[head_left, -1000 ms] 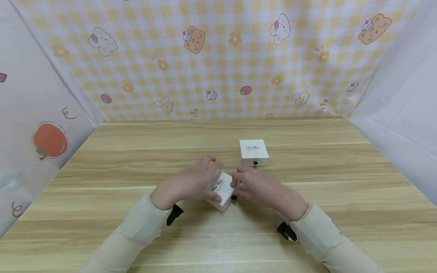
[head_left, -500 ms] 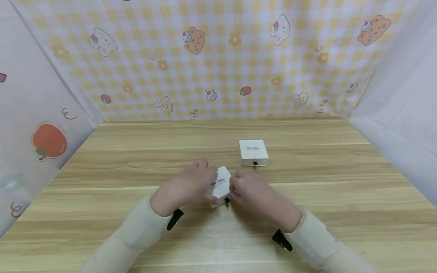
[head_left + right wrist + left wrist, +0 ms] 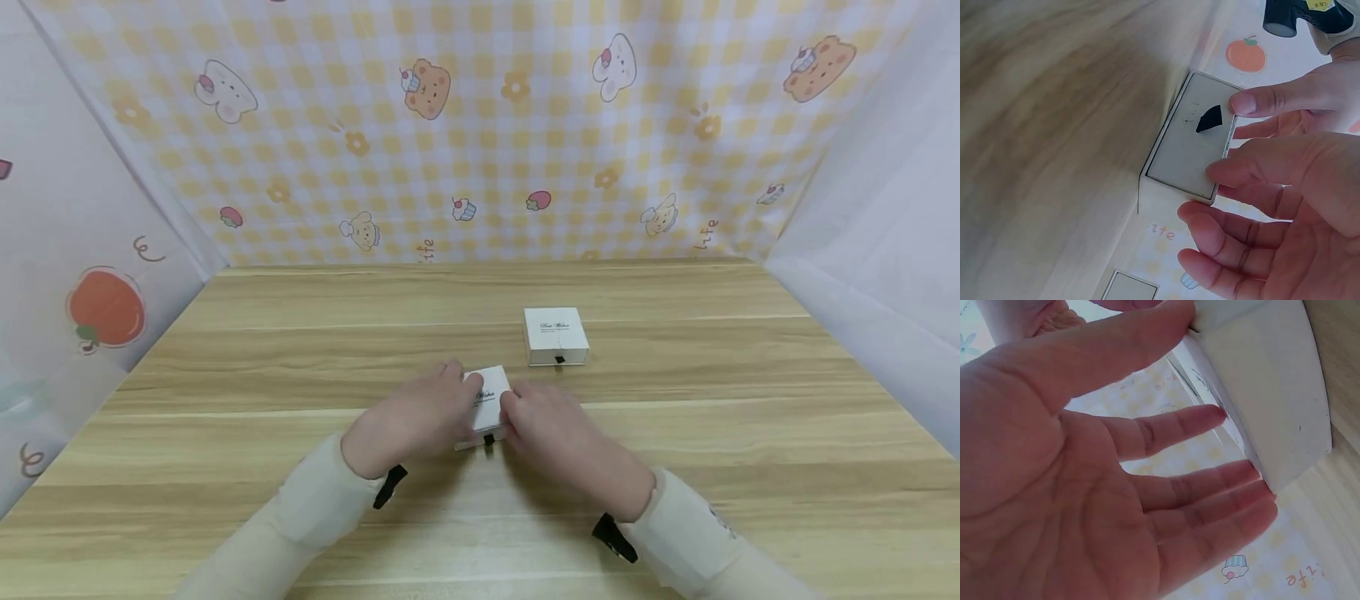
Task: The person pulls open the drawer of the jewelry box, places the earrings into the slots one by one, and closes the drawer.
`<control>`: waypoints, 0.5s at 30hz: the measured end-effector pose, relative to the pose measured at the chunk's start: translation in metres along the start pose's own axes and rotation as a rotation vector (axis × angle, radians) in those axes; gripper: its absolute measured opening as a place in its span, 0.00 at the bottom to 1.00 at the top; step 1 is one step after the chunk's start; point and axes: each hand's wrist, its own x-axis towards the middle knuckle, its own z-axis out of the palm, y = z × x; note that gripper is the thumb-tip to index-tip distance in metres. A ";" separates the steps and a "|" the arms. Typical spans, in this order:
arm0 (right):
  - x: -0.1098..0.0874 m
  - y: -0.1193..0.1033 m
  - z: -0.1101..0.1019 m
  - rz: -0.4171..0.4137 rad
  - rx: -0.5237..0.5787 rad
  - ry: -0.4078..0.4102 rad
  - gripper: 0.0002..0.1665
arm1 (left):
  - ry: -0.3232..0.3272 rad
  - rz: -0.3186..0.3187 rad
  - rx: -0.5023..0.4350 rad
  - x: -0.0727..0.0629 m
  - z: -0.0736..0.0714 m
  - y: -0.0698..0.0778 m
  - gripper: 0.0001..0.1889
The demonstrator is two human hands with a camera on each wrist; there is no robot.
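A small white drawer gift box (image 3: 491,404) with dark lettering on its lid sits on the table, front toward me. My left hand (image 3: 420,417) holds its left side. In the right wrist view, that hand's thumb (image 3: 1244,103) lies on the edge of the box front (image 3: 1172,150), near a black ribbon tab (image 3: 1211,119). My right hand (image 3: 558,437) grips the right side, its thumb on the front's lower corner. Seen from the left wrist, the left fingertips (image 3: 1254,478) touch the lettered face's edge. The drawer appears closed.
Behind and slightly right of the held box stands a second white gift box (image 3: 557,333), with a black tab on its front. A yellow checked cloth (image 3: 480,133) hangs at the back edge of the wooden table (image 3: 300,333).
Both hands have turned the nearer box so that its front, angled to the right before, now faces me more squarely. The second box has stayed in place.
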 end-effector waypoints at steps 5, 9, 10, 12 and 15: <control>0.000 0.000 0.000 -0.008 -0.001 0.012 0.07 | -0.004 0.009 -0.060 0.000 -0.002 -0.002 0.21; 0.000 0.000 0.000 -0.011 -0.008 0.011 0.07 | 0.014 0.047 -0.047 -0.002 -0.003 -0.002 0.20; 0.000 0.000 0.000 -0.011 -0.009 0.012 0.07 | 0.013 0.053 -0.041 -0.002 -0.003 -0.002 0.19; 0.000 0.000 0.000 -0.005 -0.008 0.001 0.07 | 0.017 0.067 -0.030 -0.001 -0.002 -0.003 0.18; 0.001 -0.001 0.000 0.021 0.003 -0.019 0.07 | 0.021 0.075 -0.027 0.001 -0.001 -0.004 0.16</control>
